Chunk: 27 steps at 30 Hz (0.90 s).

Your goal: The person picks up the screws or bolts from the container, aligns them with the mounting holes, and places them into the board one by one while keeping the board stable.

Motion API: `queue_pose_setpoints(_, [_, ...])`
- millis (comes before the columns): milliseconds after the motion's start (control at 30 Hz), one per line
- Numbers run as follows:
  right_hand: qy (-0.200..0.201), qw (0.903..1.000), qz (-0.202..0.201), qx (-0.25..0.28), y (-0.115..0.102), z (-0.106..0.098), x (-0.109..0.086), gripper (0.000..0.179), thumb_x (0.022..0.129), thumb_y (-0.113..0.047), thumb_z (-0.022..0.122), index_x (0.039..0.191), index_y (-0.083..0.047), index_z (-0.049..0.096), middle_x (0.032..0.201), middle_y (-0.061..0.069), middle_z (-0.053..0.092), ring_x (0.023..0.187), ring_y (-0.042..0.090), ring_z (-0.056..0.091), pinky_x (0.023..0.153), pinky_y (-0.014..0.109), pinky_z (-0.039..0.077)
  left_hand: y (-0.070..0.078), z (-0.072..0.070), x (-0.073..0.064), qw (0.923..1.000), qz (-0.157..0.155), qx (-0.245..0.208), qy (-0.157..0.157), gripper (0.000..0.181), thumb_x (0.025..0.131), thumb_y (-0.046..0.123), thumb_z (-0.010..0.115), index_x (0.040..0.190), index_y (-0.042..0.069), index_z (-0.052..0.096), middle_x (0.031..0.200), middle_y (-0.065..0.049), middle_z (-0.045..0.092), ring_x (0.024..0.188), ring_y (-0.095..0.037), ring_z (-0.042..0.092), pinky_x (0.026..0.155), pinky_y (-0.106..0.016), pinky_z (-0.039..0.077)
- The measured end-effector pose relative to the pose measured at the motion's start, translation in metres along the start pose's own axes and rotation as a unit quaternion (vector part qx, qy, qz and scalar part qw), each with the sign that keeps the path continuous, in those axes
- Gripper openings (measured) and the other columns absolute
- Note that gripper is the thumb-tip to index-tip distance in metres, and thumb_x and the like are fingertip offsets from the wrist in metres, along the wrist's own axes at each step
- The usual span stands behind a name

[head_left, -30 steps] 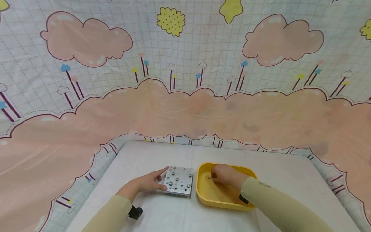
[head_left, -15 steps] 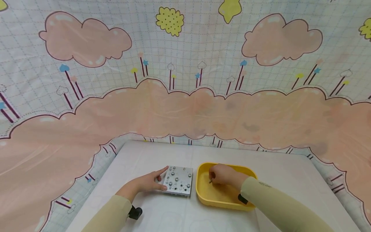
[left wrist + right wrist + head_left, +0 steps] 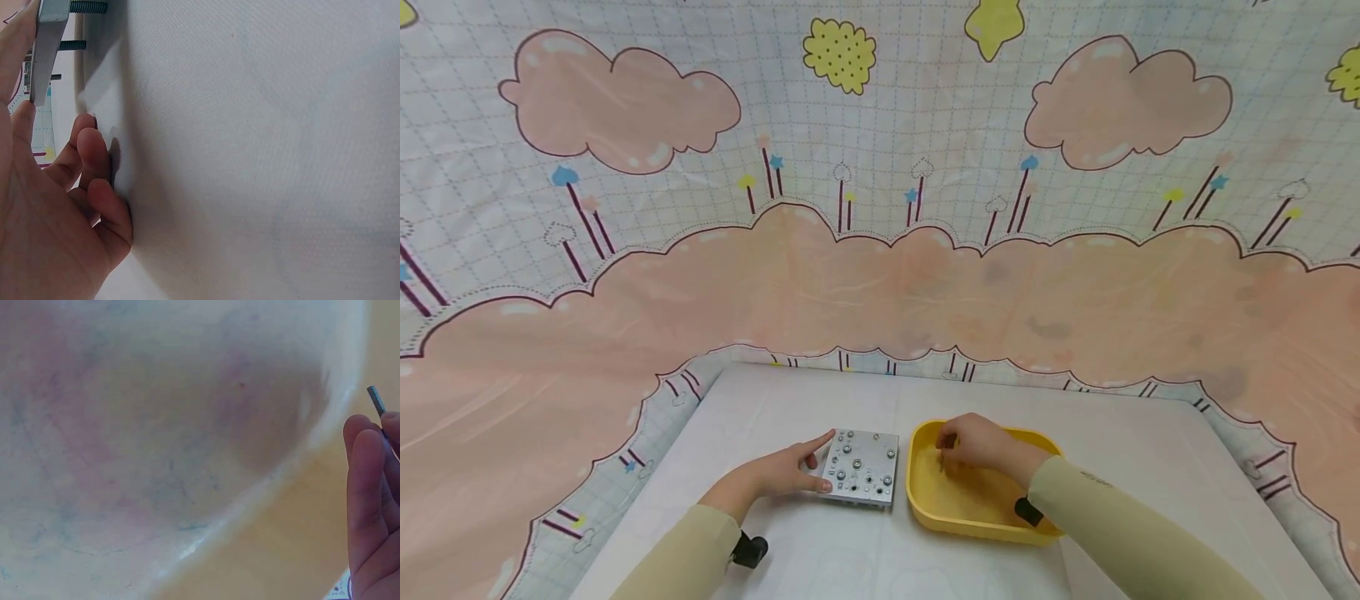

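Note:
A square silver metal plate (image 3: 867,450) with several screws set in its top stands left of a yellow tray (image 3: 955,527). My left hand (image 3: 778,472) holds the plate's left side, index fingertip at the far corner and thumb at the near one. Its other fingers curl loosely beside the white tabletop in the left wrist view. Threaded shanks (image 3: 89,7) stick out under the plate there. Over the tray's left part, my right hand (image 3: 977,440) pinches a small screw (image 3: 376,399) between thumb and fingertips. The threaded end points out; its head is hidden by the fingers.
White cloth covers the table (image 3: 805,400). A patterned curtain (image 3: 880,292) rises behind the table and round its sides. The tray's raised rim surrounds my right hand, with the plate close by on its left.
My right hand has risen slightly inside the tray, and the screw has turned from lying sideways to pointing downward. The left hand and plate have stayed put.

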State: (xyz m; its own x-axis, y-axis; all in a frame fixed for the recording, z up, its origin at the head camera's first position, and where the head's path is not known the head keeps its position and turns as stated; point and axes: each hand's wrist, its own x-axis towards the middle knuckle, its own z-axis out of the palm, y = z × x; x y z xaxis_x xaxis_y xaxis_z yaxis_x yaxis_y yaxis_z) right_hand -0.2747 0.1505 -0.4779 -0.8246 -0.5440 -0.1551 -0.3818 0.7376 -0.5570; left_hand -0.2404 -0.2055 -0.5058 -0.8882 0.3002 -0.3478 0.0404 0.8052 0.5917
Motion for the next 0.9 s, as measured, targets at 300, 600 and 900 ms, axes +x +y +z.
queue_pose_setpoints(300, [0.012, 0.9983, 0.009, 0.057, -0.009, -0.011, -0.005, 0.012, 0.091, -0.007, 0.07, 0.103, -0.006, 0.073, 0.083, 0.0, 0.064, 0.064, 0.02, 0.06, 0.058, 0.03, 0.051, 0.0, 0.001, -0.001, 1.0, -0.003, -0.002, 0.001, 0.099, 0.075, 0.051, 0.082, 0.157, 0.034, 0.029, 0.105, 0.0, 0.049, 0.088, -0.019, 0.047, 0.079, -0.04, 0.039])
queue_pose_setpoints(600, [0.025, 0.9954, 0.006, 0.093, -0.013, -0.02, -0.006, 0.013, 0.093, -0.009, 0.069, 0.104, -0.007, 0.074, 0.084, 0.003, 0.068, 0.07, 0.023, 0.062, 0.06, 0.03, 0.052, 0.0, -0.001, 0.001, 1.0, 0.0, 0.004, -0.004, 0.099, 0.076, 0.053, 0.081, 0.157, 0.034, 0.028, 0.106, 0.001, 0.05, 0.09, -0.019, 0.048, 0.079, -0.04, 0.04])
queue_pose_setpoints(900, [0.011, 0.9943, 0.006, 0.106, -0.028, -0.017, -0.005, 0.011, 0.093, -0.013, 0.07, 0.103, -0.012, 0.075, 0.088, 0.002, 0.069, 0.071, 0.017, 0.061, 0.062, 0.031, 0.053, 0.0, -0.001, 0.0, 1.0, -0.001, 0.006, -0.003, 0.099, 0.075, 0.052, 0.081, 0.157, 0.034, 0.028, 0.106, 0.0, 0.05, 0.092, -0.02, 0.048, 0.081, -0.042, 0.04])
